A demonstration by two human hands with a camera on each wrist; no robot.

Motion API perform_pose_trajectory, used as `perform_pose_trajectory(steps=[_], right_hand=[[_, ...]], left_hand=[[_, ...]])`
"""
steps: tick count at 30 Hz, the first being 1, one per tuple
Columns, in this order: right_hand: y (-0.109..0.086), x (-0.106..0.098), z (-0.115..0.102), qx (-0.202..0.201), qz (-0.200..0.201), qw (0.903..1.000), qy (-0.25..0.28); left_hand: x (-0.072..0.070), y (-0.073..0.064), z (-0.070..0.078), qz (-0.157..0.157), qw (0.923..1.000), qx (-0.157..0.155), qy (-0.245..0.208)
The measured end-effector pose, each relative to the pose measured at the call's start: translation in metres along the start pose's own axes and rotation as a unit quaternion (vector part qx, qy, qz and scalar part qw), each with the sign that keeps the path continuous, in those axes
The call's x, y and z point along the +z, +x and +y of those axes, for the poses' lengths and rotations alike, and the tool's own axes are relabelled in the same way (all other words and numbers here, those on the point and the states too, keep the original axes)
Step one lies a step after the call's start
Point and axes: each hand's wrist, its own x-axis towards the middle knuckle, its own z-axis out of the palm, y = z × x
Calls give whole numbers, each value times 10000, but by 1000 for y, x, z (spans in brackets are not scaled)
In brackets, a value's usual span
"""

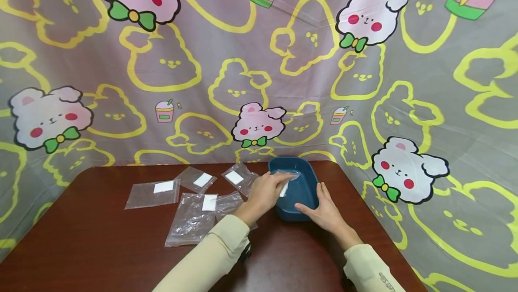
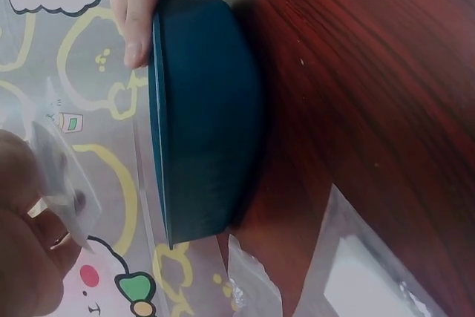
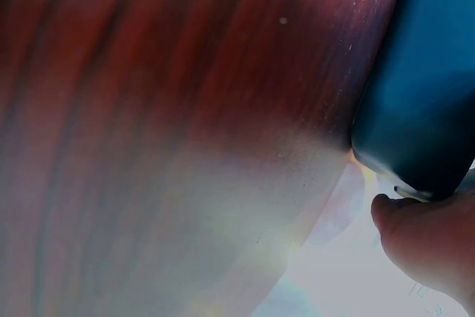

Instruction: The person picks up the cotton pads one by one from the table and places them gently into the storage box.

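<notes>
A dark blue plastic bin (image 1: 297,200) stands at the back right of the table. My left hand (image 1: 265,189) pinches a small clear plastic bag with a white label (image 1: 284,188) over the bin's opening. In the left wrist view this bag (image 2: 70,183) shows above the bin's rim, between thumb and fingers. My right hand (image 1: 326,211) grips the bin's right front side, thumb over the rim and fingers along the outer wall. The right wrist view has the thumb (image 3: 423,235) at the bin's edge.
Several clear zip bags with white labels lie on the brown table (image 1: 101,238) left of the bin, including a large bag (image 1: 190,220) nearest me and another bag (image 1: 149,195) at far left. A cartoon-printed cloth (image 1: 202,103) hangs behind and around the table.
</notes>
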Motion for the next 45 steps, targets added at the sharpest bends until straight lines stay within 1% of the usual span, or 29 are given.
perform_pose_trajectory(steps=[3,5,9,12,20,28,34,40,45], right_hand=[[-1,1,0,-7,17,10000,18],[-1,1,0,-1,26,10000,38],[-2,1,-1,22,-3,10000,6],[-2,0,-2,21,-36,10000,-50],[-2,-2,-5,39,-51,10000,-54],[-1,-1,-5,39,-39,10000,-69],[0,0,-3,-5,-17,10000,-90],[0,0,-3,-46,26,10000,-45],[0,0,-3,-45,10,10000,-59]], left_hand=[[4,4,1,103,9998,154,38],[6,6,2,78,9997,224,49],[11,10,5,-101,9998,169,83],[13,13,8,-151,9998,108,125],[16,17,15,9,9996,225,149],[22,20,16,144,9996,228,101],[23,21,16,258,9990,362,-38],[23,25,17,308,9984,467,-11],[24,26,19,227,9988,430,-92]])
